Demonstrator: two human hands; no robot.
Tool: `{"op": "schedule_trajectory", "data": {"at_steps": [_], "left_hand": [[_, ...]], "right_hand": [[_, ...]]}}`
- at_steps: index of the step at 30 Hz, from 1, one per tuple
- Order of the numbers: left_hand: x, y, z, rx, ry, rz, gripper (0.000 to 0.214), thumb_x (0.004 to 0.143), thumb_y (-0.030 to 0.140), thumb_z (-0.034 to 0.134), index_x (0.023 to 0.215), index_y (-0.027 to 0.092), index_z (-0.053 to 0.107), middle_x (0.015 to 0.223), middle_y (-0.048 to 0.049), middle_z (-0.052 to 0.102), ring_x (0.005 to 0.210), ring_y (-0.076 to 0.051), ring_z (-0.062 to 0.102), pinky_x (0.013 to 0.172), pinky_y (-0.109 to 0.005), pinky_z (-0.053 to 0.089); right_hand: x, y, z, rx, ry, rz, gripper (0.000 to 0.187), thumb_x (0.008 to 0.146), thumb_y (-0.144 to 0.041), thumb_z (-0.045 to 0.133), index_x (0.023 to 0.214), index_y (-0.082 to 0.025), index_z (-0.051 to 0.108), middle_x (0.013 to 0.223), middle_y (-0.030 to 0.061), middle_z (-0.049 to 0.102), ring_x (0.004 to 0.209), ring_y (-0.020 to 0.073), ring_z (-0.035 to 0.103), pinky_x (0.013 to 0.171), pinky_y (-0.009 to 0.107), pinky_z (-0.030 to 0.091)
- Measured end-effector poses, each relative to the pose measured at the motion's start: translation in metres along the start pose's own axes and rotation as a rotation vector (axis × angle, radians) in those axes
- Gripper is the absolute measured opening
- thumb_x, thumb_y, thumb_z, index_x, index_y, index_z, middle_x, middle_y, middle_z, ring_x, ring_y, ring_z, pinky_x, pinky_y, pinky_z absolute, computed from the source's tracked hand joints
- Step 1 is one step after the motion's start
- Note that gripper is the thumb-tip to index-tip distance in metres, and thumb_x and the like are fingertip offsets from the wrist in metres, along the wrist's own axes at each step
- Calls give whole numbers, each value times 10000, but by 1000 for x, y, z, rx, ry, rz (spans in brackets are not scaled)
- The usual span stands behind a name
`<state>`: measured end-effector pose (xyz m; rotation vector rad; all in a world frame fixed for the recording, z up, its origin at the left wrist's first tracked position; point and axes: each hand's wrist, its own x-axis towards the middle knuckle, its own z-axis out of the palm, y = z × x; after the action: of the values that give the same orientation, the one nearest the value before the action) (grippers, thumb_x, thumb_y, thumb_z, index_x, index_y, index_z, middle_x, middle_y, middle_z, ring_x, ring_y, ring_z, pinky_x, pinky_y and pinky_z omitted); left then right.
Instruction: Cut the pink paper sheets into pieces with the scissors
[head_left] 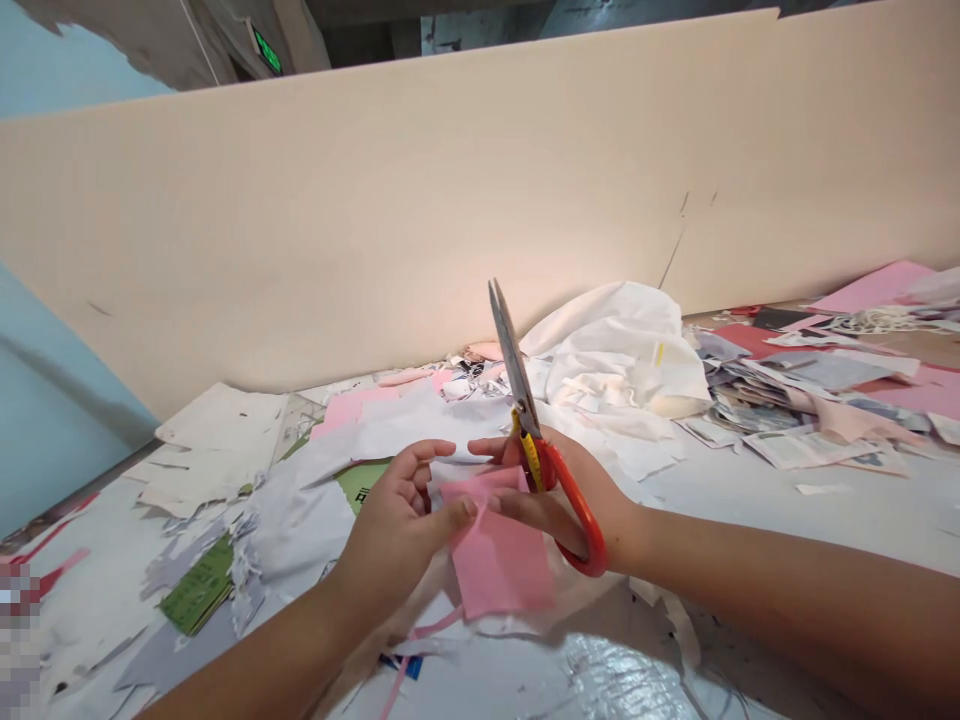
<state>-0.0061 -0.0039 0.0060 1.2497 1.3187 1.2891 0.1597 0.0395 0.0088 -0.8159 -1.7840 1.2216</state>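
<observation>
Partition (375,220) bounds space beyond 2 hands (401,505) (604,490) pinching pink sheet (499,570).

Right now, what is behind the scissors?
Behind the upper blades of the scissors is the beige board; lower down, white material. The right hand holds the handles. Whatever hand and scissors cover cannot be seen.

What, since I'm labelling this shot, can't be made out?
In the head view:
Right hand: some fingers, behind the pink sheet.
Green printed piece: part, behind the left hand.
Green lit sign: lettering too small.
Left forearm, right forearm: cut off by picture edges.
</observation>
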Motion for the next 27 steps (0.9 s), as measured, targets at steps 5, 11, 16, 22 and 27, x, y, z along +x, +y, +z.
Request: {"op": "schedule_trajectory", "data": {"at_steps": [5, 11, 16, 22, 27], "left_hand": [[4, 7, -7, 27, 133, 97, 393, 614, 306, 688, 946, 236, 489, 562, 81, 472, 493, -62, 450, 452, -156, 389], [9, 6, -10, -11, 148, 123, 397, 597, 308, 700, 924, 230, 489, 579, 68, 500, 501, -76, 472, 478, -176, 396], [15, 11, -23, 183, 61, 78, 366, 570, 309, 715, 871, 216, 528, 624, 53, 481, 522, -73, 455, 488, -178, 363], [22, 14, -34, 176, -276, -129, 342, 630, 382, 647, 901, 203, 538, 669, 23, 506, 544, -96, 469, 470, -202, 306], [20, 8, -27, 318, -282, -226, 312, 596, 309, 681, 861, 199, 559, 565, 56, 461, 491, -87, 440, 460, -203, 297]], "right_hand": [[5, 5, -4, 137, -15, 52, 330, 634, -336, 650, 630, -195, 351, 617, -53, 460, 525, 83, 433, 512, 234, 359], [9, 7, -5, 105, -118, 162, 323, 601, -280, 657, 629, -195, 346, 546, -77, 363, 473, 66, 354, 473, 220, 306], [5, -1, -3, -107, -33, 218, 256, 602, -233, 613, 683, -204, 372, 568, -68, 412, 501, 84, 403, 477, 222, 339], [4, 3, -1, -283, -118, 154, 216, 586, -187, 559, 684, -208, 368, 634, -41, 458, 557, 111, 432, 464, 221, 337], [0, 11, 3, -349, -158, 108, 189, 601, -204, 543, 692, -203, 377, 636, -31, 476, 535, 103, 411, 448, 214, 319]]}}
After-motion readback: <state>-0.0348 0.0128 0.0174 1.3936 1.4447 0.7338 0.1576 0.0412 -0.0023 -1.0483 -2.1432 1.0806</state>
